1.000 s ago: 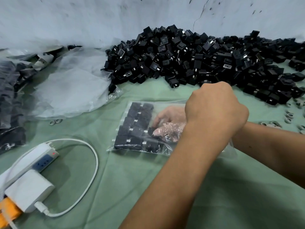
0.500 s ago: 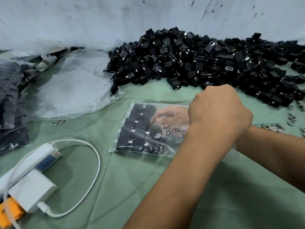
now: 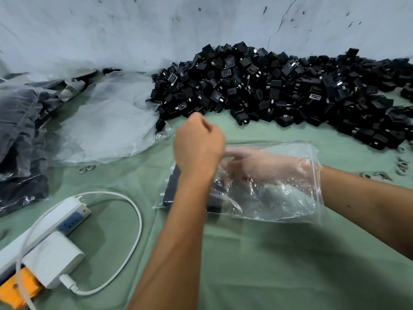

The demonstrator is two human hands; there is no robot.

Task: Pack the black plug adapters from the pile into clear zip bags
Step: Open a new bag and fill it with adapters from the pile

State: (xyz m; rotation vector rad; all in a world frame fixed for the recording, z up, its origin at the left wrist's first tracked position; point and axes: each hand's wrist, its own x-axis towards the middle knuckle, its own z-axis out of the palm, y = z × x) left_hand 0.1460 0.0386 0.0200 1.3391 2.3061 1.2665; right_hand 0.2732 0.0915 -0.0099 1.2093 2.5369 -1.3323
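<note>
Zip bag (image 3: 279, 198): lies flat on the green worktop (image 3: 257, 265), mouth toward the right; thin, soft, slippery film.
Adapters in bag (image 3: 172, 186): stacked at the closed left end.
Pile (image 3: 279, 90): loose black plug adapters against the wall; judged hard, light, easily scattered.
Right hand (image 3: 257, 168): inside the bag, fingers extended toward the stack; grip released.
Left hand (image 3: 197, 144): above the bag, fingers curled; whether the grip holds anything cannot be told.
Hold point: bag by its zip edge; each adapter by its flat sides.
Markings: none legible.
</note>
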